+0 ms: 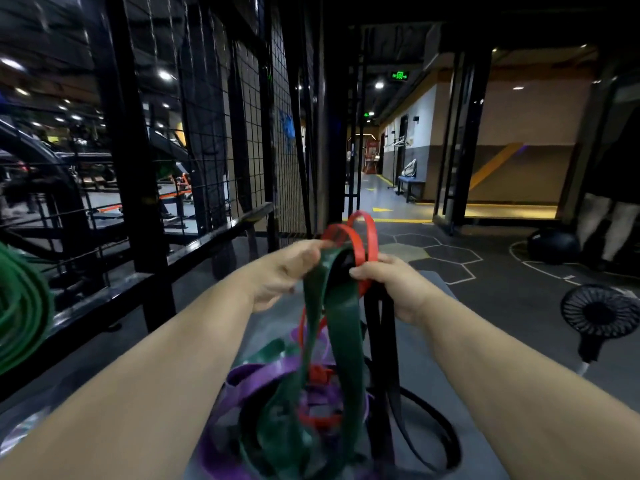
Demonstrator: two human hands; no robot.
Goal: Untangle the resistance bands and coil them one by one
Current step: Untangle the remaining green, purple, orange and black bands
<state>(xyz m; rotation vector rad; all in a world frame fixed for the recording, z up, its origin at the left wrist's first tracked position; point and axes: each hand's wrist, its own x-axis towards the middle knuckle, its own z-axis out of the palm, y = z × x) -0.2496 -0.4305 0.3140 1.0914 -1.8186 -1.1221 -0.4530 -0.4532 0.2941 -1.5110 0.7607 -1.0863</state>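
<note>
Tangle of resistance bands held up between both hands: dark green band (346, 334) pinched at its top by left hand (284, 271); red band (363, 237) arching above the grip, crossing the green; red and black band (381, 341) clasped in curled right hand (394, 285). Below the grip, purple band (256, 372) heaped on grey mat (422, 368). Left of grip, black railing (145, 282) and coiled green band (24, 306); right, black fan (602, 310).
</note>
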